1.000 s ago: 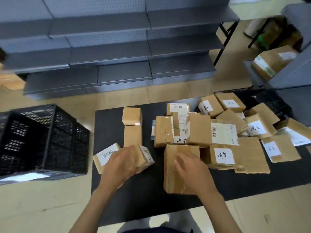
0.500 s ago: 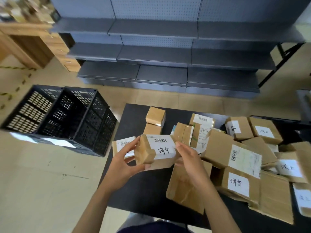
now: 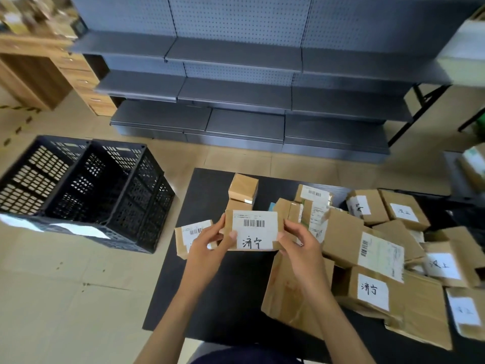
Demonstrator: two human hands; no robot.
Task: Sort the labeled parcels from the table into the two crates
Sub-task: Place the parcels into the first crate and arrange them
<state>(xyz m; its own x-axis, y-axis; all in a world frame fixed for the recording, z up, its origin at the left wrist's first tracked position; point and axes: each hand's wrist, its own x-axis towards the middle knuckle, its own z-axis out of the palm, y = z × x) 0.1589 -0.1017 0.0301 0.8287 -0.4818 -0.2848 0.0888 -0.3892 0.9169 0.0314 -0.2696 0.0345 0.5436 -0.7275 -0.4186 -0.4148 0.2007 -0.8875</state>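
I hold a small cardboard parcel (image 3: 254,229) above the black table (image 3: 210,292), its white label with a barcode and handwritten characters facing me. My left hand (image 3: 207,248) grips its left end and my right hand (image 3: 301,245) grips its right end. Two black slatted crates stand side by side on the floor to the left, the left crate (image 3: 39,174) and the right crate (image 3: 118,185). Several more labeled parcels (image 3: 367,248) lie piled on the table's right half. Another labeled parcel (image 3: 189,235) lies partly behind my left hand.
Grey metal shelving (image 3: 236,74) runs along the back. A wooden cabinet (image 3: 65,74) stands at the far left. Two small brown boxes (image 3: 242,187) are stacked near the table's far edge. Bare floor lies between the crates and me.
The parcel has been lifted from the table and turned label-up toward me, now square between both hands. The view has swung left, bringing both crates into sight.
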